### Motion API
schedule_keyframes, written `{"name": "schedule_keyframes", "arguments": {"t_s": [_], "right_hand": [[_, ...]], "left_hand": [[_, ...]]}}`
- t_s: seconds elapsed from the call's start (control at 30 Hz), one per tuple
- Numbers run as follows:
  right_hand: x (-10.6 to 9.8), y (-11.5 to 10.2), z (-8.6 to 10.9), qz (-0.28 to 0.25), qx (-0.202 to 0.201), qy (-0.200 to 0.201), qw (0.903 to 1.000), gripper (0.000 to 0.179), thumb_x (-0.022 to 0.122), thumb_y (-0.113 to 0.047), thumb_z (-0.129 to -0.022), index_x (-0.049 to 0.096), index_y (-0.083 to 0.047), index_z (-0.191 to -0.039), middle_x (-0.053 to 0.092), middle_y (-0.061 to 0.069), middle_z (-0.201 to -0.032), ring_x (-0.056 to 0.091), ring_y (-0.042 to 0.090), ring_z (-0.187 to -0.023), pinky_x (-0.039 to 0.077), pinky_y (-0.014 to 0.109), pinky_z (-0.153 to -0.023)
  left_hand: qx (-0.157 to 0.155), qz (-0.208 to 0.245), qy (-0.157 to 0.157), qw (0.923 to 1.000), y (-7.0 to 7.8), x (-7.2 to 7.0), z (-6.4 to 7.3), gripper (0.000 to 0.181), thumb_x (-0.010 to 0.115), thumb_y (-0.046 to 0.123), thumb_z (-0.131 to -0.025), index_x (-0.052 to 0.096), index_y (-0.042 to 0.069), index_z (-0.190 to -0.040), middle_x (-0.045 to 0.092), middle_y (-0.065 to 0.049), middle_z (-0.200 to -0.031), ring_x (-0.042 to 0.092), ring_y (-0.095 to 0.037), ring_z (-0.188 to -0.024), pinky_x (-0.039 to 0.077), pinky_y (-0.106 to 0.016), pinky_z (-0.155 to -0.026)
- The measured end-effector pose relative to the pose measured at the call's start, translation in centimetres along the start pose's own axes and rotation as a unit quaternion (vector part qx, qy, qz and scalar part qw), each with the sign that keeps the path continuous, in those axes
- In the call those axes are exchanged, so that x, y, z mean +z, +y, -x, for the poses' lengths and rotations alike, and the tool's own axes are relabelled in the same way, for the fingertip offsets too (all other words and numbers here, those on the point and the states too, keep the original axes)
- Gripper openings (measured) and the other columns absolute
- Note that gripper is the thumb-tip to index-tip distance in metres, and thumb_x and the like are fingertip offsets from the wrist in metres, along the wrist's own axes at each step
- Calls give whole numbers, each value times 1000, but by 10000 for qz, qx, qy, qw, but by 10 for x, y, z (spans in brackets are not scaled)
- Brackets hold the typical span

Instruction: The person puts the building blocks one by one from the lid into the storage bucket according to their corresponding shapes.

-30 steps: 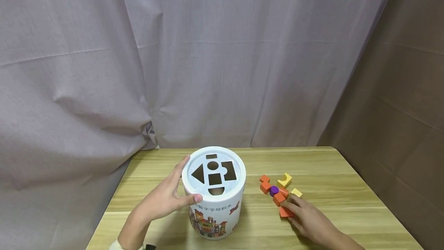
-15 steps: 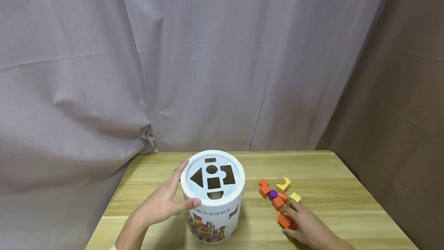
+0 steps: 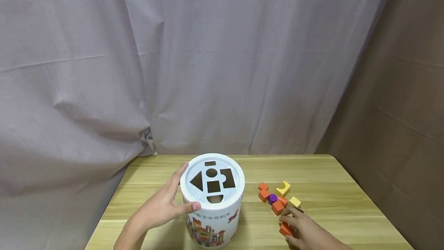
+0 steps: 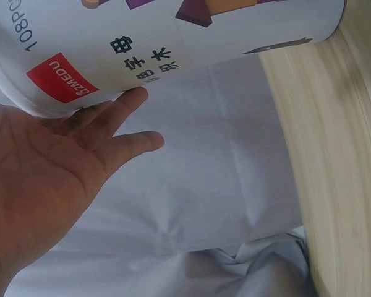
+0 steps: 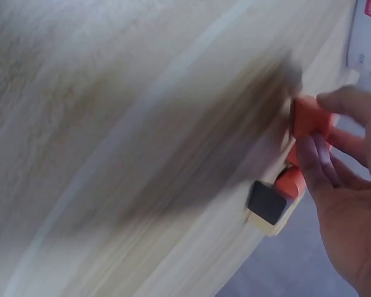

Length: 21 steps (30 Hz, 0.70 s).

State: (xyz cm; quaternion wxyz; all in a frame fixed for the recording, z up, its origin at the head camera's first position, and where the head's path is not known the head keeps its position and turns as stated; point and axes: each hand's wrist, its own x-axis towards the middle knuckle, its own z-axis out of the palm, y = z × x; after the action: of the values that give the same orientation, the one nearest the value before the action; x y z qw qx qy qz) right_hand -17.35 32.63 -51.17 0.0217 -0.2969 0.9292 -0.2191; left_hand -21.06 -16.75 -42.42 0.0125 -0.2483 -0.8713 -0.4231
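Note:
A white toy-block bucket (image 3: pixel 213 223) with shaped holes in its lid (image 3: pixel 201 200) stands upright on the wooden table. My left hand (image 3: pixel 162 208) spans its left side, the thumb at the front of the rim. In the left wrist view, the left hand's outstretched fingers lie along the bucket wall (image 4: pixel 111 62). My right hand (image 3: pixel 305 228) pinches an orange block (image 3: pixel 285 229) between thumb and fingers, low over the table. Close by lie an orange cube (image 3: pixel 277 208), a purple cylinder (image 3: pixel 272 199), an orange cylinder (image 5: pixel 290 182) and a dark-faced block (image 5: pixel 267 202).
Farther back on the table (image 3: pixel 152 180) are two more orange blocks, one an orange cube (image 3: pixel 263 195), plus a yellow arch block (image 3: pixel 283 188) and a pale yellow block (image 3: pixel 295 202). Grey curtains (image 3: pixel 222 68) hang behind the table's far edge.
My right hand has drawn the orange block slightly toward me, away from the other blocks, and its fingers have closed on it. The left hand keeps its place at the bucket.

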Motion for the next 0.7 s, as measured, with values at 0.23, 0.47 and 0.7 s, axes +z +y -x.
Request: {"name": "schedule_keyframes", "arguments": {"t_s": [0.23,0.47,0.7], "right_hand": [[-7,1,7,-372,-141,-8,9992,48,86,-25,-99,72,1,-136,66,12,-131,62,-1,-104,61,22,-78],[-13,-13,6,-16,-254,687,9973,47,89,-32,-96,74,-11,-135,73,3,-122,60,-1,-95,59,24,-72],[-28,-30,-4,429,-914,1931,9760,65,103,-19,-76,75,-21,-134,68,-14,-98,49,-9,-89,45,17,-67]], "left_hand": [[94,-12,41,9999,1,-1,-1,128,90,61,-87,8,26,-180,25,-20,-183,37,-49,-163,36,-79,-125],[108,6,23,9999,1,-1,-1,128,90,60,-87,8,25,-180,25,-20,-183,37,-49,-163,37,-78,-125],[56,26,7,10000,1,0,0,127,89,61,-88,8,26,-180,25,-20,-183,37,-48,-163,36,-78,-126]]}}
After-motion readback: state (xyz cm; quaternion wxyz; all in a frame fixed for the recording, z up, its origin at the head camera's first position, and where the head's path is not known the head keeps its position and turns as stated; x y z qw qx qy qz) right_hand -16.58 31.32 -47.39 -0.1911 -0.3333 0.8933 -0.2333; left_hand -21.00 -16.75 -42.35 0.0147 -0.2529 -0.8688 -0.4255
